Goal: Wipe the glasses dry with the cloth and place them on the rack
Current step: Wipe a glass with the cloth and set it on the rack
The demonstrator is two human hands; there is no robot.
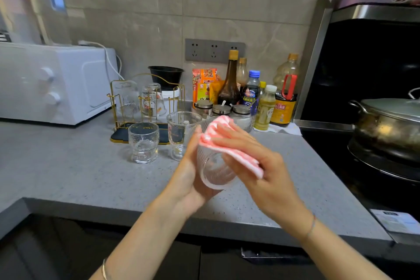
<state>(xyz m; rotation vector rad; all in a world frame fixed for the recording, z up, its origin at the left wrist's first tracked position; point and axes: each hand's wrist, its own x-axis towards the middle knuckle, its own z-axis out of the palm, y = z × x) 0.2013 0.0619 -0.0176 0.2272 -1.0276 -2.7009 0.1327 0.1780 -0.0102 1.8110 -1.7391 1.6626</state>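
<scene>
**A:** What is nearest?
**B:** The left hand (191, 173) cups a clear ribbed glass tumbler (216, 173) from the side. Its fingers curl round the tumbler, which is tilted and held above the front of the grey speckled worktop (79, 173).
**A:** And the other hand?
**B:** The right hand (256, 166) grips a pink-and-white striped cloth (218, 134). Its fingers fold over the fabric and press it against the tumbler's far end.
**A:** Further back?
**B:** Two more glasses stand upright on the worktop, apart from each other. A short embossed clear glass (143, 142) is on the left and a taller clear footed glass (180, 134) on its right. Both are just in front of the gold wire rack (145, 120).
**A:** Anything on the rack?
**B:** Two glasses sit upside down on it: a plain clear glass (126, 98) and a clear glass with a cartoon print (152, 100). A white microwave oven (68, 84) sits to the rack's left, and sauce bottles (229, 84) stand along the tiled wall to its right.
</scene>
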